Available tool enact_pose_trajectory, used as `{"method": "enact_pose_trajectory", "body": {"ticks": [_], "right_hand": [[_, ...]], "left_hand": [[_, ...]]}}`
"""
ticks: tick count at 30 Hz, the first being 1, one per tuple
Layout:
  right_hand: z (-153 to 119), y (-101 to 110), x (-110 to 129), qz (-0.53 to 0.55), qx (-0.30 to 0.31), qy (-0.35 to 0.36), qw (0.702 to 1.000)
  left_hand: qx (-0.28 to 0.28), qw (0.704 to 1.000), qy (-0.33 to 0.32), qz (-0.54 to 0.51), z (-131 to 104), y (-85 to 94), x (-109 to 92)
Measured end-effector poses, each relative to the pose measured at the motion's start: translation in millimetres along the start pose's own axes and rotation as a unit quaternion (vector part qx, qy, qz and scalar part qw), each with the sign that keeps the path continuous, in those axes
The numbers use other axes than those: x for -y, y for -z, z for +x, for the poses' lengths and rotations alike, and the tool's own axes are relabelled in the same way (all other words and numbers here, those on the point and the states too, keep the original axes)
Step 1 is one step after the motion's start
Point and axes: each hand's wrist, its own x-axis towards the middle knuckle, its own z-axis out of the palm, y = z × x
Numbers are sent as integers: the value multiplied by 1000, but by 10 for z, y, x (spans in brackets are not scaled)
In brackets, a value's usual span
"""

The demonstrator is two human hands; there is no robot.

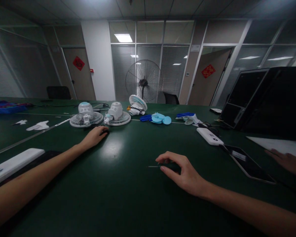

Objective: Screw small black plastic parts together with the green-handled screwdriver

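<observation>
My left hand (93, 137) reaches forward across the dark green table (118, 197), its fingers closed over a small black object (105, 132) just in front of two small white fans (86, 117) (117, 116) that lie face down. My right hand (185, 174) rests on the table nearer to me, fingers curled round the dark handle of a screwdriver (171, 167). The tool's thin metal shaft points left along the tabletop.
A third small fan (137, 105), light blue fan blades (160, 118) and blue gloves (187, 116) lie further back. A white power bank (209, 136), a phone (249, 163), paper (281, 145) and another person's hand (289, 162) are at the right. A white bar (12, 163) lies at the left.
</observation>
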Motion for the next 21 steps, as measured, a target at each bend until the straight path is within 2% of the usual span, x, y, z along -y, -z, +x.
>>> {"method": "enact_pose_trajectory", "body": {"ticks": [6,12,14,18,21], "right_hand": [[3,24,43,4,9,-3,1000],[1,18,3,2,10,1,1000],[-1,14,-17,-1,10,4,1000],[-3,16,-29,-1,13,0,1000],[1,21,-15,-1,9,5,1000]], "left_hand": [[32,996,72,40,30,116,1],[162,981,104,31,118,373,52],[167,980,104,23,118,425,33],[136,986,91,39,93,455,3],[150,983,96,49,72,476,18]]}}
